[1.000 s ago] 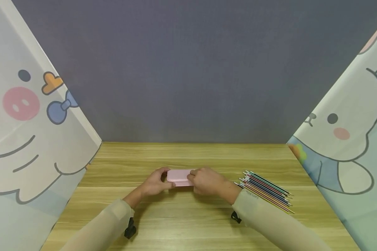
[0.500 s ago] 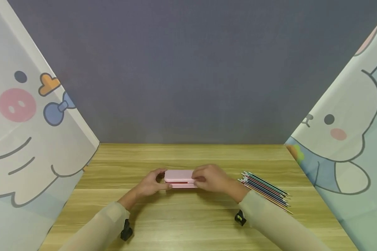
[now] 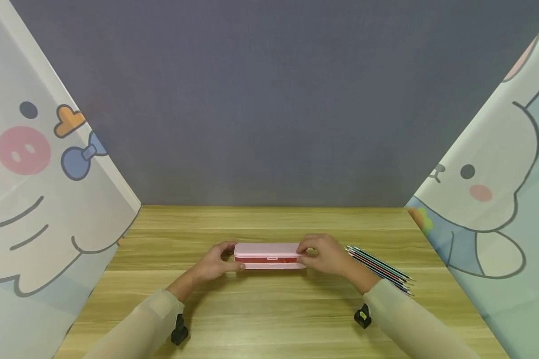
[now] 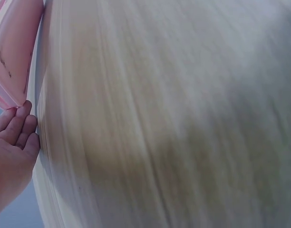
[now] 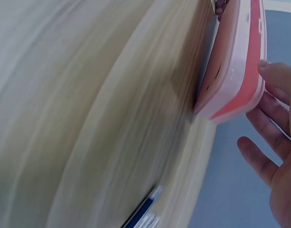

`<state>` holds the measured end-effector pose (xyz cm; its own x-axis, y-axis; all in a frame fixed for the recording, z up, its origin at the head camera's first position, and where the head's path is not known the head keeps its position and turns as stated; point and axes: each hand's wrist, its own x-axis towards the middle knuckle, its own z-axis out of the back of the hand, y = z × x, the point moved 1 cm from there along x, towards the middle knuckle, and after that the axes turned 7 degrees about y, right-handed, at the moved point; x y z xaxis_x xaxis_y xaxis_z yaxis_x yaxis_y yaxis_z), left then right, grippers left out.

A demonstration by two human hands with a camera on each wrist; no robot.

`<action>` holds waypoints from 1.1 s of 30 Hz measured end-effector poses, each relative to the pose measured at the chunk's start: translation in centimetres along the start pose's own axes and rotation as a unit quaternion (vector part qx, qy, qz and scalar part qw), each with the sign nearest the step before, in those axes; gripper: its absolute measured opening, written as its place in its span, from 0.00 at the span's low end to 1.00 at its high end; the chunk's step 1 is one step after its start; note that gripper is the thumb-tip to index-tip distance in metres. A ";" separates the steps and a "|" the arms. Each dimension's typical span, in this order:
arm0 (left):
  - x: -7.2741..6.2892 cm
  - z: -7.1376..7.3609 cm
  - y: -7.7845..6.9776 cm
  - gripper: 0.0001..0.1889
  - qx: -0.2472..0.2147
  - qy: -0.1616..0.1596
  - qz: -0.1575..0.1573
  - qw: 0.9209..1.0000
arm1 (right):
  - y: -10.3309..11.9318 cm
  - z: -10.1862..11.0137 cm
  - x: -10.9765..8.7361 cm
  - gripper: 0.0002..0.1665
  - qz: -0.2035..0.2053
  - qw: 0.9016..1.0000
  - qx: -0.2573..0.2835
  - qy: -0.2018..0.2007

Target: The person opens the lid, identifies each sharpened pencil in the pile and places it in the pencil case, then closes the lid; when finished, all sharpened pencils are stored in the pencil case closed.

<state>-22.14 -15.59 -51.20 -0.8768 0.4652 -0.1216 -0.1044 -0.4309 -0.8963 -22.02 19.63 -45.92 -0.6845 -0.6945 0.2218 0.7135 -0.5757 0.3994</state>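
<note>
Pink and long, a round-cornered plastic case (image 3: pixel 265 249) is being held by both ends over a yellow-brown wood-grain table (image 3: pixel 269 314), near the middle. Its left end is grasped by the left hand (image 3: pixel 213 263), thumb laid at the front and fingers tucked behind. At the other end, the edge is pinched by the right hand (image 3: pixel 325 255) — thumb against the front, one finger seen spread away in the right wrist view. A red band (image 3: pixel 253 260) is shown along the front, broken by a small pale latch (image 3: pixel 272 258); whether the lid is fastened cannot be told. Dark marks are seen on the underside, caught by both wrist views. Off to the right, slim dark-blue, green and red pencils (image 3: pixel 380 267) are laid slantwise — partly hidden by the beige right sleeve (image 3: pixel 413 319).
</note>
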 end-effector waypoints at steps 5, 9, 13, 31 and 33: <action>-0.1 0.1 0.1 0.42 -0.002 -0.001 0.006 1.000 | -1.0 0.1 -1.4 0.07 -0.016 1.000 0.001 -0.011; -0.1 0.2 0.3 0.42 -0.005 0.000 0.001 1.000 | -1.5 0.0 -1.9 0.09 -0.021 0.999 0.008 -0.027; -0.2 0.3 0.3 0.42 -0.011 0.003 0.001 1.000 | -1.7 -0.2 -1.7 0.09 -0.021 0.999 0.022 -0.032; -0.4 -0.4 0.7 0.42 0.045 -0.008 -0.038 0.998 | -3.3 0.1 0.7 0.06 -0.091 0.982 0.116 -0.118; -0.4 -0.4 0.7 0.42 0.063 -0.012 -0.042 0.997 | -3.5 0.2 1.2 0.06 -0.106 0.980 0.117 -0.119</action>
<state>-21.69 -15.80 -51.99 -0.8732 0.4860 -0.0364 -0.2354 -0.4859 -0.8417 -25.33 20.90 -46.91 -0.8486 -0.4337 0.3029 0.5175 -0.5621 0.6452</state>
